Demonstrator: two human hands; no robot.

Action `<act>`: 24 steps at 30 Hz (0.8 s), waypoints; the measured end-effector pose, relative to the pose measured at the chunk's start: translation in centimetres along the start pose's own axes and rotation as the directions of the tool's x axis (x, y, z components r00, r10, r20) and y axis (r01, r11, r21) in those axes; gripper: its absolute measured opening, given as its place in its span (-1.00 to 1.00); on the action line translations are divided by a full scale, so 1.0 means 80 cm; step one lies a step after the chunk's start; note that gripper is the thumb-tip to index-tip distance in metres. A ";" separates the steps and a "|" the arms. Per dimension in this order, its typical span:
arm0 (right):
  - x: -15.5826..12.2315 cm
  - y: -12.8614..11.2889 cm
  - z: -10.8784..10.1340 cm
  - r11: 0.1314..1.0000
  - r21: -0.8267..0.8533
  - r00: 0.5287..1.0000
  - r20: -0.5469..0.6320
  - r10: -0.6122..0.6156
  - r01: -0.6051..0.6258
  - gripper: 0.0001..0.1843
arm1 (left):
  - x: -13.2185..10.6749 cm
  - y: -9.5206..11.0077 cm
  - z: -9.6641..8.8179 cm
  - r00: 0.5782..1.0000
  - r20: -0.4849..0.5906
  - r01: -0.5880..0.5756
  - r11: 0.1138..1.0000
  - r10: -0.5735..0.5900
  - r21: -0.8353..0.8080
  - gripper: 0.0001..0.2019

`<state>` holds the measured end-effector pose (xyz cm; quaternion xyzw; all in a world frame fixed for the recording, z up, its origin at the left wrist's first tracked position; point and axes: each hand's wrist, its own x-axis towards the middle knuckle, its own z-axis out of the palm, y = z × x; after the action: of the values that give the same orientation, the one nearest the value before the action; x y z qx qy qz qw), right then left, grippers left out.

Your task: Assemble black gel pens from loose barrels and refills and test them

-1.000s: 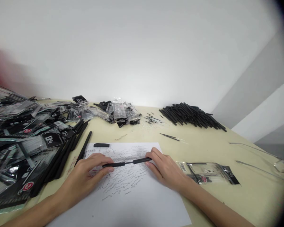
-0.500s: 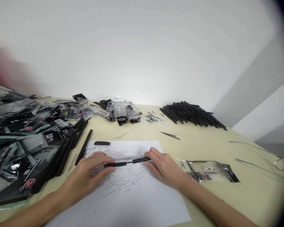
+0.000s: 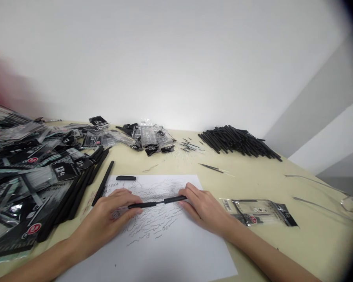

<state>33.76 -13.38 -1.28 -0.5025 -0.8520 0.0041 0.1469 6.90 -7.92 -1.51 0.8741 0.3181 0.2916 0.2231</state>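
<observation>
Over a scribbled sheet of white paper [image 3: 194,246], a black pen is pulled apart into two halves. My left hand [image 3: 114,213] is closed, pinching the left pen half [image 3: 147,205] between thumb and fingers. The right pen half [image 3: 172,199] is gripped at its outer end by my right hand [image 3: 202,207], also closed. Across the short gap between the halves runs a thin refill [image 3: 160,202]. A loose black pen cap [image 3: 126,178] lies near the paper's top left, beyond my left hand.
Packaged refills [image 3: 20,168] pile up at the left, beside several black pens [image 3: 76,196]. More plastic packets [image 3: 153,139] lie at the back. A heap of black pens [image 3: 238,141] sits back right, with loose thin refills [image 3: 191,145] nearby. One packet [image 3: 261,212] and eyeglasses [image 3: 326,207] are at the right.
Almost nothing differs. The view has shifted very slightly, while both hands keep the same hold on the pen halves and the gap between them looks the same.
</observation>
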 end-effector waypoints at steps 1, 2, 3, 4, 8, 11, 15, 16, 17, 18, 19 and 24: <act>0.000 0.000 0.000 1.000 0.000 1.000 0.004 0.003 -0.003 -0.77 | 0.000 0.000 0.000 1.000 0.004 0.001 1.000 -0.001 0.001 -0.87; 0.000 0.000 0.000 1.000 0.000 1.000 0.008 0.005 -0.005 -0.77 | -0.001 -0.001 0.000 1.000 0.006 0.002 1.000 -0.002 0.002 -0.87; 0.000 0.000 0.000 1.000 0.001 1.000 0.008 0.006 -0.006 -0.77 | -0.001 -0.001 0.001 1.000 0.009 0.003 1.000 -0.003 0.002 -0.87; 0.001 0.000 0.000 1.000 0.002 1.000 0.009 0.006 -0.006 -0.76 | -0.001 -0.001 0.001 1.000 0.011 0.004 1.000 -0.004 0.002 -0.87; 0.001 0.000 0.000 1.000 0.001 1.000 0.008 0.004 -0.004 -0.77 | -0.001 -0.003 0.001 1.000 0.004 0.000 1.000 0.000 0.001 -0.87; 0.001 0.000 0.000 1.000 -0.001 1.000 0.008 -0.001 0.001 -0.76 | -0.001 -0.003 0.002 1.000 0.007 0.005 1.000 -0.005 -0.002 -0.87; 0.001 0.001 0.001 1.000 0.008 1.000 -0.006 -0.008 0.008 -0.76 | -0.001 -0.003 0.002 1.000 0.005 0.007 1.000 -0.007 -0.007 -0.87; 0.001 0.001 0.001 1.000 0.009 1.000 -0.007 -0.008 0.008 -0.75 | -0.001 -0.003 0.002 1.000 0.006 0.005 1.000 -0.005 -0.005 -0.87; 0.001 0.001 0.001 1.000 0.008 1.000 -0.008 -0.009 0.009 -0.76 | -0.001 -0.002 0.002 1.000 0.009 0.004 1.000 -0.004 -0.002 -0.87; 0.001 0.001 0.001 1.000 0.006 1.000 -0.009 -0.008 0.008 -0.76 | -0.001 -0.002 0.002 1.000 0.011 0.004 1.000 -0.004 0.001 -0.87; 0.001 0.001 0.001 1.000 0.004 1.000 -0.009 -0.008 0.008 -0.76 | -0.001 -0.002 0.001 1.000 0.013 0.003 1.000 -0.003 0.005 -0.87; 0.001 0.000 0.001 1.000 0.004 1.000 -0.012 -0.017 0.017 -0.75 | 0.001 -0.002 0.001 1.000 -0.001 -0.007 1.000 0.007 0.001 -0.86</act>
<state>33.75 -13.31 -1.34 -0.4949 -0.8553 0.0015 0.1532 6.96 -7.81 -1.65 0.8752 0.3154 0.2927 0.2213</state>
